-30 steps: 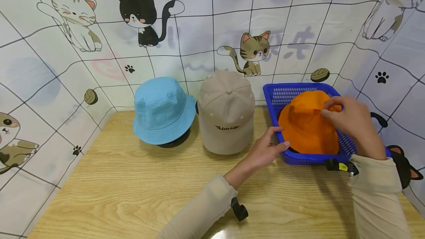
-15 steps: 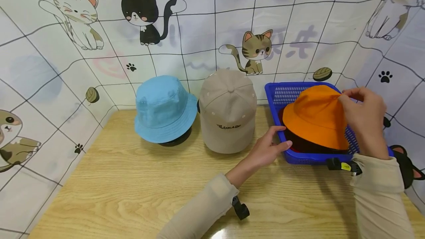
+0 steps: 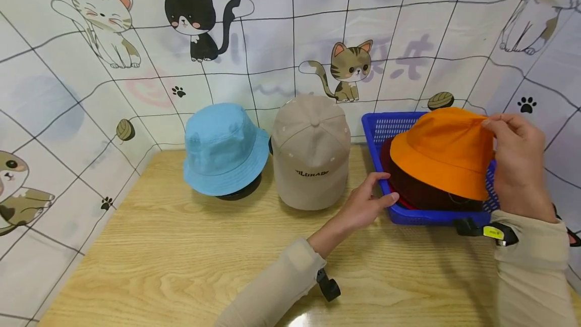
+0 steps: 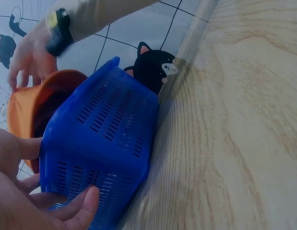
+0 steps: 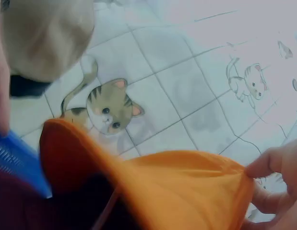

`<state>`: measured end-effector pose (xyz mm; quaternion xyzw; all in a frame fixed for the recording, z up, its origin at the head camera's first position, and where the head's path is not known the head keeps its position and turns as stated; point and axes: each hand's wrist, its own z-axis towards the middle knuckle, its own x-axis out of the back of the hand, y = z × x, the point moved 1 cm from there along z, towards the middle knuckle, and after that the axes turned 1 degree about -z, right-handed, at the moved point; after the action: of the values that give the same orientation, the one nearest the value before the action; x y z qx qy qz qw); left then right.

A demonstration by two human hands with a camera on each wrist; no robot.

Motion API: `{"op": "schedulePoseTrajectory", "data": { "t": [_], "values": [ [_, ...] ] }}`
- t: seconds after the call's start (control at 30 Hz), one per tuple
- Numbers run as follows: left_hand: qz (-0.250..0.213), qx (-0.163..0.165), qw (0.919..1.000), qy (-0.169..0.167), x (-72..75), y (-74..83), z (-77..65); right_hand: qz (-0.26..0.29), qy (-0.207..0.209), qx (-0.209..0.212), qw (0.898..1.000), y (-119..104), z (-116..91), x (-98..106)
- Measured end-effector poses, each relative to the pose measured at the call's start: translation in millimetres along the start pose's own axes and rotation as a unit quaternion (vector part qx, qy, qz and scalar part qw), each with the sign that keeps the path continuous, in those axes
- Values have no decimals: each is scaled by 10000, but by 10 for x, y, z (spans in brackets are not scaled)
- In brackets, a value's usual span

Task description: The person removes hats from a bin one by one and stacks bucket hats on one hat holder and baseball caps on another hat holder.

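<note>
My right hand (image 3: 519, 165) pinches the crown of an orange bucket hat (image 3: 447, 153) between thumb and fingertips. The hat is tilted, its brim raised on the near left side over a blue perforated basket (image 3: 376, 138). Under it in the basket lies a dark maroon hat (image 3: 408, 180), partly covered, with a red edge showing below. My left hand (image 3: 363, 206) grips the basket's near left corner. In the left wrist view its thumb is at the rim and its other fingers lie along the outer wall. The right wrist view shows the pinched orange cloth (image 5: 196, 182) stretched toward my fingertips.
A beige baseball cap (image 3: 310, 155) with dark lettering sits left of the basket. Farther left, a light blue bucket hat (image 3: 222, 150) rests on a dark base. Wood-grain tabletop (image 3: 181, 261) spreads in front, and a cat-print cloth (image 3: 268, 49) hangs behind.
My right hand has drawn the orange hat up and to the right, tilting it and uncovering the maroon hat below. The left hand has stayed at the basket's corner.
</note>
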<state>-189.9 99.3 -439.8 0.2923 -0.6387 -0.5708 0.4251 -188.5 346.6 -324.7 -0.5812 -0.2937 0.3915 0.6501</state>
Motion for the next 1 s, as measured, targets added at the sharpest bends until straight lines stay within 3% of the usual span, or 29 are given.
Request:
{"op": "schedulePoseTrajectory", "data": {
  "t": [0.07,0.33,0.47,0.6,0.7,0.8,0.9,1.0],
  "values": [
    [18,8,10000,-14,3,-2,-1,478,12,7,9989,-21,-5,-8],
    [44,7,10000,-14,5,-17,5,1374,654,317,9879,-121,-47,2],
    [24,15,10000,23,3,-18,12,1780,572,459,9813,-176,-83,40],
    [10,69,10000,51,2,-23,7,1751,277,669,9819,-208,-153,36],
    [201,7,9996,173,6,-3,5,1620,-178,824,9832,-236,-214,21],
    [377,-117,9978,538,28,70,9,1244,-901,873,9843,-249,-267,30],
    [233,-175,9956,887,61,167,6,416,-1696,713,9820,-237,-304,67],
    [-159,-118,9958,891,89,245,-17,-719,-2249,575,9700,-216,-312,106]
  ]
}}
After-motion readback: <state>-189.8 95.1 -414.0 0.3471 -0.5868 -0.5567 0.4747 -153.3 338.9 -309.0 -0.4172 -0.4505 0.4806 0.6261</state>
